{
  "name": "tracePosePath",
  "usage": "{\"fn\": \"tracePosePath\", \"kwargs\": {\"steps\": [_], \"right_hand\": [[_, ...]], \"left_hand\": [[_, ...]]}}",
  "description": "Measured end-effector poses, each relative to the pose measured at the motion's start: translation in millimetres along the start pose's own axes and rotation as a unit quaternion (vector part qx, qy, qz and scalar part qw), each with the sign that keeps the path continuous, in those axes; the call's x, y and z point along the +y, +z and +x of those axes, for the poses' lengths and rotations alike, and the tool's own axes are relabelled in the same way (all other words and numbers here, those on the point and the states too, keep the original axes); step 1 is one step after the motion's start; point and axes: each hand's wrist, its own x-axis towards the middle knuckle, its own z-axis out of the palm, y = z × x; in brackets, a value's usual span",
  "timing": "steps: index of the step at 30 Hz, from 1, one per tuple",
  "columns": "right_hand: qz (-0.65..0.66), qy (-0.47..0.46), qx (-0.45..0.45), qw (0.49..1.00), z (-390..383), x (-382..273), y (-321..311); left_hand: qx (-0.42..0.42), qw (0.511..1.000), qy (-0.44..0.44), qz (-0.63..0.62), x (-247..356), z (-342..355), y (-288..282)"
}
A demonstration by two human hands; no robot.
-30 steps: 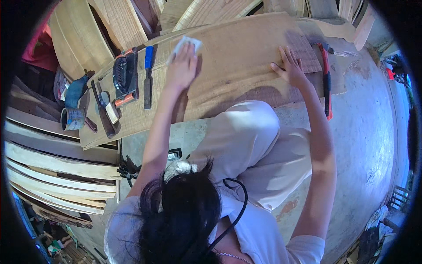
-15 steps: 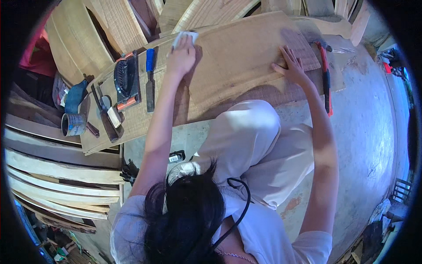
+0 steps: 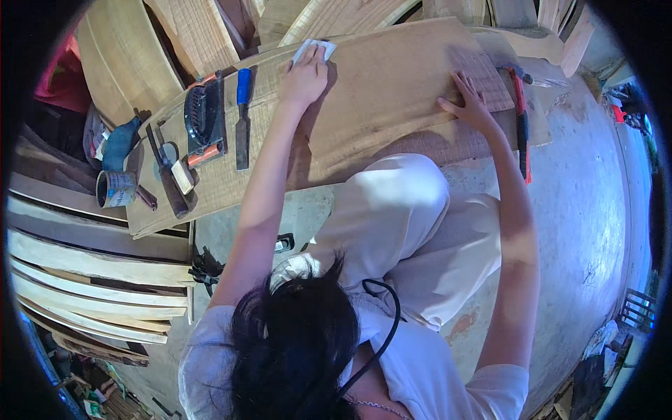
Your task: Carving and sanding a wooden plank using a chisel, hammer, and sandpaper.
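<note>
A wide brown wooden board (image 3: 392,91) lies on a longer board (image 3: 318,171) in front of me. My left hand (image 3: 306,78) presses a white folded sheet (image 3: 323,47) onto the board's far left corner, fingers closed over it; whether it is paper or cloth I cannot tell. On the board's right part rests my right hand (image 3: 470,105), palm down with the fingers spread, holding nothing. Left of my left arm lie a blue-handled chisel (image 3: 243,119) and a black-and-orange tool (image 3: 204,119), perhaps a plane.
More hand tools (image 3: 171,171), a cup-shaped container (image 3: 116,189) and a blue-green object (image 3: 121,143) sit at the left end. A red-and-black tool (image 3: 521,126) lies by the board's right edge. Planks (image 3: 126,63) lean at the back; stacked slats (image 3: 98,266) stand at left. Grey concrete floor (image 3: 581,210) spreads right.
My left hand has slid a little to the right and away from me with the white sheet under it. My right hand stays in about the same place on the board.
</note>
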Motion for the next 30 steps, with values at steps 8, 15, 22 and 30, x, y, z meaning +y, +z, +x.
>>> {"fn": "tracePosePath", "kwargs": {"steps": [8, 15, 22, 30], "right_hand": [[-0.006, 0.016, -0.011, 1.0, -10.9, 10.2, -5.6], [-0.001, -0.001, -0.023, 1.0, -4.7, -10.8, -8.5], [0.002, 0.027, -0.016, 1.0, -12.8, 8.2, -10.9], [0.006, 0.007, -0.028, 1.0, -3.7, -7.4, -9.7]], "left_hand": [[-0.066, 0.986, 0.133, -0.07, 82.1, -86.6, -19.9], [0.018, 0.999, 0.043, 0.001, -7.0, 14.6, 2.6], [-0.125, 0.963, 0.226, -0.073, 64.1, -53.5, -18.2], [-0.1, 0.974, 0.196, -0.051, -20.0, 14.4, -5.8]]}}
